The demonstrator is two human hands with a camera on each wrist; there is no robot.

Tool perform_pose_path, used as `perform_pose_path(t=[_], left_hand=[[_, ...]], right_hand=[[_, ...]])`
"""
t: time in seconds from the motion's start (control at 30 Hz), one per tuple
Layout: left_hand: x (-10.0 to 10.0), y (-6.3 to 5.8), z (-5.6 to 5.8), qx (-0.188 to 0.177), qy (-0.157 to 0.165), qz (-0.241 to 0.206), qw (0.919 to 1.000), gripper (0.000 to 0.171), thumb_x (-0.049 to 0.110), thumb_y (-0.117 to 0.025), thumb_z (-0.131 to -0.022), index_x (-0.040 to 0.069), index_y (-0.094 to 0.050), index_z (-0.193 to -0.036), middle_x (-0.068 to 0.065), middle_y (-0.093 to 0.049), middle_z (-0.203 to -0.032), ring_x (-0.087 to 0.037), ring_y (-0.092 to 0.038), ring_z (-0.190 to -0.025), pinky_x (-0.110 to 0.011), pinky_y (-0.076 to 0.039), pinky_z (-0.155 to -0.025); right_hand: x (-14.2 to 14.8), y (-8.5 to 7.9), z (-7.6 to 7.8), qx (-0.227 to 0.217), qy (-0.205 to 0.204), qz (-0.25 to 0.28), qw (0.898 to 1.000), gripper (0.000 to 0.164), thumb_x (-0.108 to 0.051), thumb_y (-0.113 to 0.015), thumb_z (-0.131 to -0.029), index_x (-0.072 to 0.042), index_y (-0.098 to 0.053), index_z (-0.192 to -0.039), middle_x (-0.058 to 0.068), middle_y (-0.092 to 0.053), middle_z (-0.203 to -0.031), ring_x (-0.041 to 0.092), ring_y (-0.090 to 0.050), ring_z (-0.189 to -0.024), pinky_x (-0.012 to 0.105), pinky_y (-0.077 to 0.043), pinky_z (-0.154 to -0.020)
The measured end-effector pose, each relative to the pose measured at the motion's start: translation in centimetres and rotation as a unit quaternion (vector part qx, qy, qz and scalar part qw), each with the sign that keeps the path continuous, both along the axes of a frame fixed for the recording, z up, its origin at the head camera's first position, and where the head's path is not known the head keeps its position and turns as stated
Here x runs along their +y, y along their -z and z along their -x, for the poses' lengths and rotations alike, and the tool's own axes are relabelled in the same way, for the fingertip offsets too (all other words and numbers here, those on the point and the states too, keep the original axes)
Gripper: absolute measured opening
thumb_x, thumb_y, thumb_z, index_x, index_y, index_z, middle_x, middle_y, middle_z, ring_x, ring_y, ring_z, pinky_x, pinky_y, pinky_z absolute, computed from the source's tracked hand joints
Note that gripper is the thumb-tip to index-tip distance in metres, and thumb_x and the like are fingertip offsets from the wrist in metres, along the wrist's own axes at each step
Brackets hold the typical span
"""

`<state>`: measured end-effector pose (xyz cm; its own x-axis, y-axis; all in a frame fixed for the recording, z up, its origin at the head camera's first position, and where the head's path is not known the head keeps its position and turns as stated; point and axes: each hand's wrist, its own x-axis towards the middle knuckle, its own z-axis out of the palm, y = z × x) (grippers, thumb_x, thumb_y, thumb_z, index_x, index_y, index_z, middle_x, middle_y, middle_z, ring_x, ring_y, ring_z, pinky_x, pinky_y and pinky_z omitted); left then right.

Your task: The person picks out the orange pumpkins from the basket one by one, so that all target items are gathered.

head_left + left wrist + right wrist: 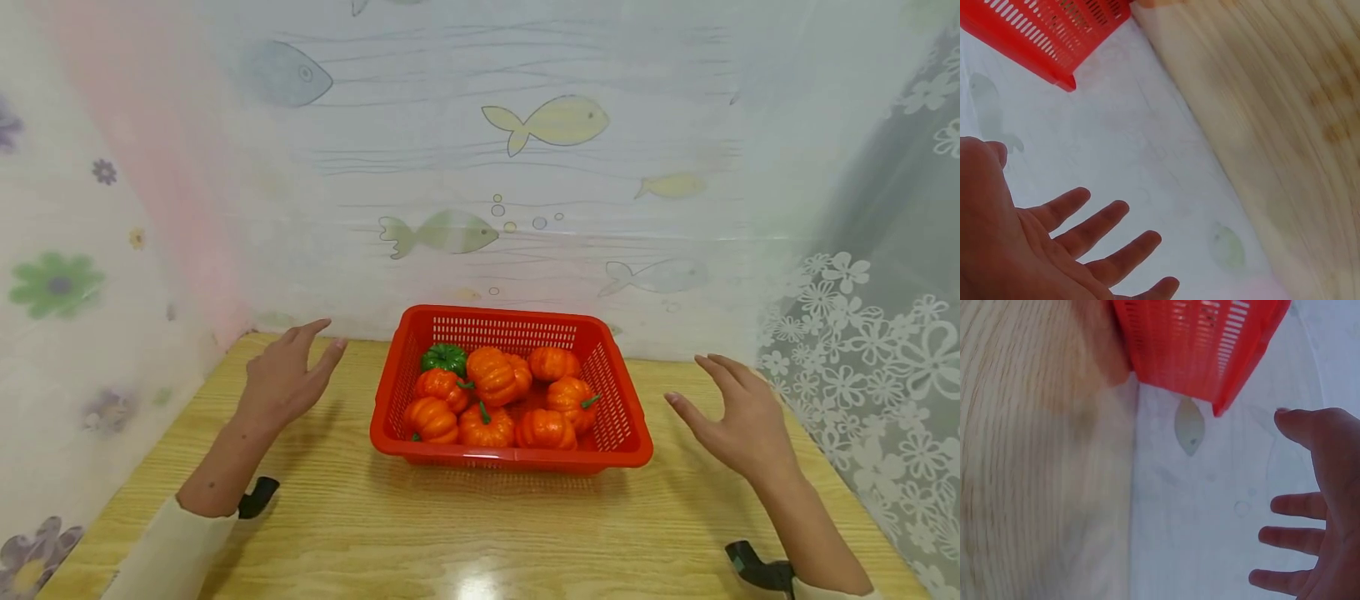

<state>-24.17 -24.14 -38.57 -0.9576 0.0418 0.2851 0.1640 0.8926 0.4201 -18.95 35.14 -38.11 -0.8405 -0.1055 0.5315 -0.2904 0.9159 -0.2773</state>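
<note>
A red plastic basket [512, 457] with slotted walls stands on the wooden table. Inside it lie several small orange pumpkins [545, 429] and one green pumpkin [444, 358] in the back left corner. My left hand [285, 379] hovers over the table to the left of the basket, fingers spread and holding nothing. On the other side, my right hand [742, 421] is held up apart from the basket, thumb and fingers extended with nothing between them. Both wrist views show the basket's side wall [1088, 31] beyond the loose fingers.
The wooden table [360, 533] reaches back to a pale curtain [420, 175] printed with fish. Flowered sheets [900, 350] hang along the right and left sides, close to the table's edges. A black wrist mount [757, 567] sits on each forearm.
</note>
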Motion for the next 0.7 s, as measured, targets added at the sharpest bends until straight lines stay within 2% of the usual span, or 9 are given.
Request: perform_pose_path(t=[0.2,0.37,0.57,0.7], left_hand=[[0.9,-0.3,-0.3,-0.013,0.023,-0.03,0.9992,0.076,0.061,-0.034,-0.11,0.006,-0.04,-0.163,-0.028,-0.047,-0.157,-0.052,-0.048,-0.138,-0.079,-0.039,-0.103],[1.8,-0.5,-0.3,-0.018,0.042,-0.056,0.9974,0.074,0.057,-0.038,-0.111,0.004,-0.04,-0.161,-0.027,-0.051,-0.153,-0.05,-0.051,-0.136,-0.071,-0.041,-0.109],[2.8,-0.6,0.0,-0.025,0.05,-0.079,0.9953,0.076,0.06,-0.039,-0.11,0.004,-0.042,-0.161,-0.026,-0.054,-0.149,-0.049,-0.055,-0.131,-0.068,-0.045,-0.107],[3.6,-0.6,0.4,-0.042,0.048,-0.095,0.9935,0.079,0.064,-0.037,-0.108,0.005,-0.039,-0.162,-0.026,-0.055,-0.149,-0.048,-0.057,-0.131,-0.066,-0.049,-0.105]], right_hand=[[-1.7,-0.5,-0.1,0.012,-0.024,0.01,1.0,0.069,-0.036,-0.084,-0.09,0.001,-0.061,-0.144,0.028,-0.058,-0.143,0.055,-0.053,-0.127,0.075,-0.042,-0.098],[-3.2,-1.1,-0.2,0.02,-0.043,0.017,0.999,0.069,-0.033,-0.085,-0.089,-0.001,-0.061,-0.145,0.026,-0.058,-0.144,0.054,-0.053,-0.126,0.075,-0.042,-0.098],[-4.8,-1.4,-0.2,0.029,-0.062,0.014,0.998,0.07,-0.03,-0.086,-0.087,-0.002,-0.061,-0.145,0.024,-0.059,-0.144,0.052,-0.054,-0.127,0.072,-0.043,-0.101],[-5.8,-1.3,-0.1,0.029,-0.073,0.018,0.997,0.069,-0.028,-0.086,-0.086,-0.002,-0.061,-0.146,0.023,-0.059,-0.145,0.05,-0.053,-0.128,0.071,-0.043,-0.103]])
